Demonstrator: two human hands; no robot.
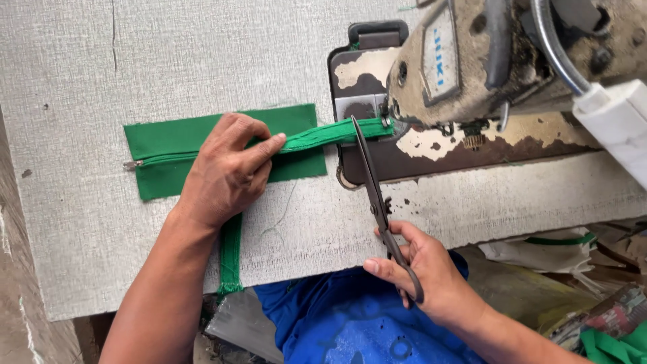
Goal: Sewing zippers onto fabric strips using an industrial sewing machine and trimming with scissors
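Location: on the grey worktable [101,74], w/ the sewing machine [512,61] as ref landmark at upper right.
Left hand [226,172]: flat, palm down, fingers fairly spread; presses on the green fabric panel [168,145], left of the machine. Index finger extends along the green zipper tape [323,135] toward the machine. Nothing gripped, contact only.
Right hand [424,269]: closed around the scissors [374,195] handles, fingers through the loops; positioned below the machine, at the table's near edge.
Scissors: dark metal, blades nearly together. Long axis approx. near-to-far, slightly tilted; tip points away from the person, toward the machine's needle area. Tip meets the zipper tape just left of the presser foot [387,121].
Zipper tape: long axis left-right; runs from the panel to under the presser foot. Zipper pull [133,164] at panel's far-left end, well apart from machine.
Fabric panel: rectangular, long axis left-right, lies flat left of the machine bed.
Green strip [230,253]: hangs from under the left hand over the table's near edge.
Blue cloth [350,323]: below table edge, beneath the right hand.
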